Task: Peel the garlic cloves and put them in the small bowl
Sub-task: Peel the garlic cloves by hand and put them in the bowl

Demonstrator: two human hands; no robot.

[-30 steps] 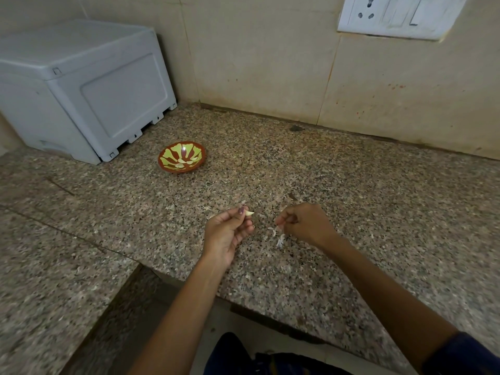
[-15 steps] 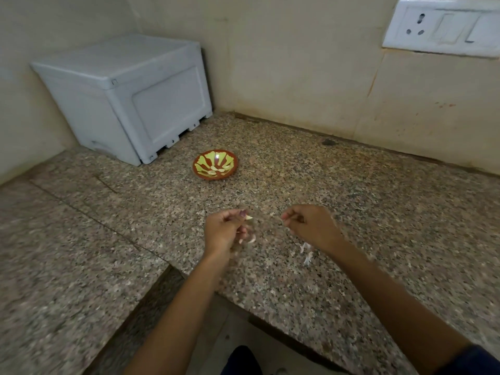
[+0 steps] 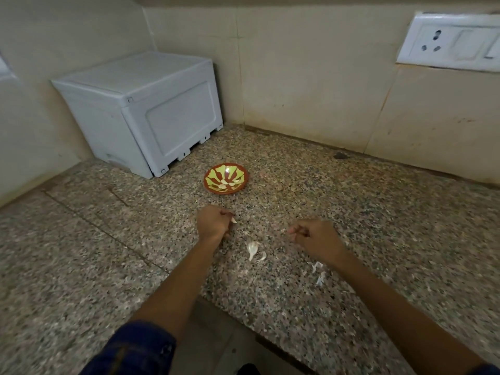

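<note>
Now the left hand (image 3: 213, 224) hovers over the speckled granite counter (image 3: 378, 239) with its fingers curled, pinching a pale garlic clove (image 3: 233, 220) whose tip pokes out on the side facing the small bowl (image 3: 226, 178). That red-and-yellow patterned bowl sits just beyond the left hand, a few pale pieces lying inside it. To the right, well apart from the left, the right hand (image 3: 315, 238) is curled with fingertips pressed together; whether it holds a scrap of skin cannot be told. Garlic skins (image 3: 253, 249) lie on the counter between the hands, with more peel scraps (image 3: 318, 271) beside the right wrist. A grey plastic box (image 3: 140, 112) stands in the corner.
</note>
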